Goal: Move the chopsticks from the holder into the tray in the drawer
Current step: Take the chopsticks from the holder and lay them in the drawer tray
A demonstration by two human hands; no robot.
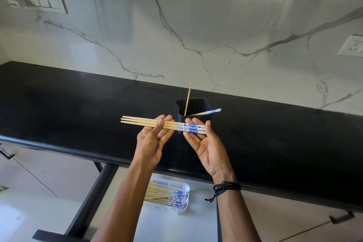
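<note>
Both my hands hold a level bundle of three chopsticks (141,121), pale wood with blue-and-white patterned ends, above the black counter. My left hand (154,139) pinches the plain wooden part. My right hand (204,143) supports the patterned ends from below with its thumb at their tips. Just behind them stands the black holder (204,107) with two chopsticks (188,98) left in it, one nearly upright, one leaning right. Below, in the open drawer, a white tray (183,207) holds several chopsticks (165,195), partly hidden by my left forearm.
The black counter (78,104) runs along a white marble wall with a switch panel (39,2) at the upper left and a socket (351,46) at the right. The open drawer (94,192) has a dark frame and a pale floor. Cabinet handles show at both lower sides.
</note>
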